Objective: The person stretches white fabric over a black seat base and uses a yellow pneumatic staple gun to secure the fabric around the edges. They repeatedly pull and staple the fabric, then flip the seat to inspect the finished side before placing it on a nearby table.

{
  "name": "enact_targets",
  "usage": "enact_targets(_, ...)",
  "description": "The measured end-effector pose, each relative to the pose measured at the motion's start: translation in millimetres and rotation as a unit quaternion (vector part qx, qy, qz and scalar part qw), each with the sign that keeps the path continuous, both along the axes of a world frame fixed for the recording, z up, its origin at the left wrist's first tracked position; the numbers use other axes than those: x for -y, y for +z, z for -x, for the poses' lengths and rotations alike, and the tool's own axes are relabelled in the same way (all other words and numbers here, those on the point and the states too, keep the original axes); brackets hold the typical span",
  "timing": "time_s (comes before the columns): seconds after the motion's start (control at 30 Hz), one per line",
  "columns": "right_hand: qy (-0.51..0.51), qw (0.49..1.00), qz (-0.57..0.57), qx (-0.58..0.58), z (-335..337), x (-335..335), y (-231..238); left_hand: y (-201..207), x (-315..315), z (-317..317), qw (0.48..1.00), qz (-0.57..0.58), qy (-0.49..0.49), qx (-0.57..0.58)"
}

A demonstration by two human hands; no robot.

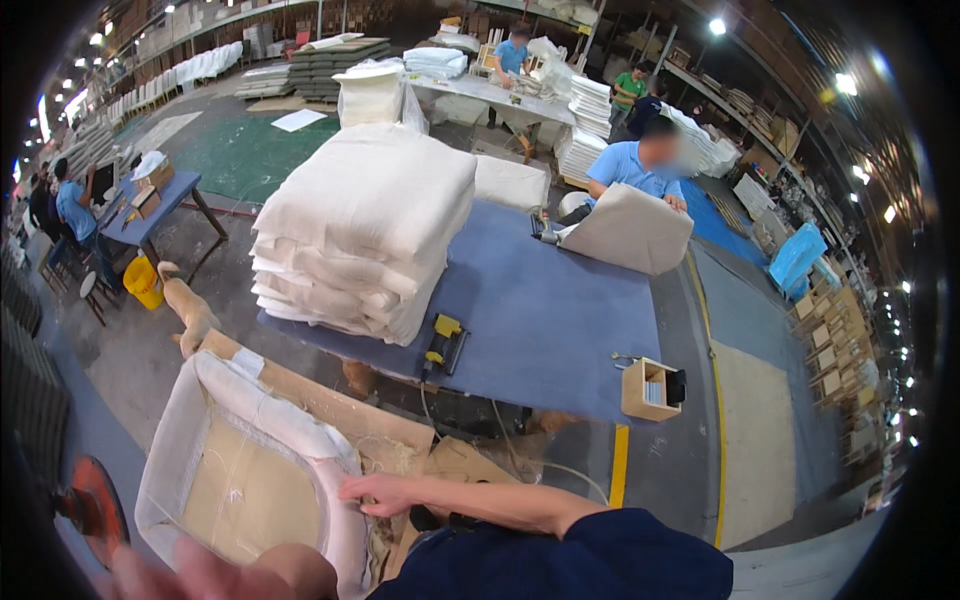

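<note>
While the wide blue-covered worktable (560,310) fills the middle of the view, a tall stack of white padded cushions (365,225) sits on its left half, seemingly kept within reach of whoever works there. Across the table a co-worker in a blue shirt (630,165) steadies an upholstered seat panel (630,230) on edge against the tabletop, probably so its underside can be reached. Nearer the camera, just below the table's front edge, an upturned chair seat frame (250,460) lies with its hollow side up, white fabric (190,410) wrapped over the rim and tan backing showing inside; that position exposes the edges where the covering is fixed. The person's right hand (385,493) reaches across from the right, fingers extended and laid flat on the fabric at the frame's right-hand rim, apparently pressing or smoothing it rather than gripping. The left hand (190,572) is a blurred shape at the bottom edge near the frame's lower corner, and I cannot tell whether it is spread or closed. A yellow and black staple gun (444,342) rests on the table's front edge with its hose trailing down, and a small open wooden box (650,388) stands at the front right corner.
</note>
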State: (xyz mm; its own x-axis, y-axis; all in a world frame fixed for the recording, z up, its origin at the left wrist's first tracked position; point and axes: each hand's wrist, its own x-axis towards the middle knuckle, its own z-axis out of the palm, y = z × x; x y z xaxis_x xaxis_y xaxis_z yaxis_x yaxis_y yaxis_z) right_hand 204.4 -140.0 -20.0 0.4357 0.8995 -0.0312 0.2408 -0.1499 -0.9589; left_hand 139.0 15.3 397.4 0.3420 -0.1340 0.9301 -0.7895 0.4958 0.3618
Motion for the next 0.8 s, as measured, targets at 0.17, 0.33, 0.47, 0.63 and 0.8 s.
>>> enact_targets(0.17, -0.073, 0.992, 0.097, -0.028, 22, 116, 10, -119, 22, -46, 0.965, 0.089, 0.141, -0.204)
enact_targets(0.33, -0.078, 0.981, 0.116, -0.133, 56, 218, 15, -293, 79, -41, 0.815, -0.023, 0.066, -0.575)
enact_targets(0.47, -0.162, 0.98, 0.082, -0.081, 57, 267, -10, -361, 151, -15, 0.677, -0.303, 0.066, -0.668)
enact_targets(0.63, -0.225, 0.966, 0.047, -0.115, 45, 326, -15, -383, 225, -21, 0.582, -0.505, -0.092, -0.63)
enact_targets(0.8, -0.295, 0.941, 0.119, -0.119, 34, 393, 1, -367, 284, -56, 0.599, -0.592, -0.141, -0.521)
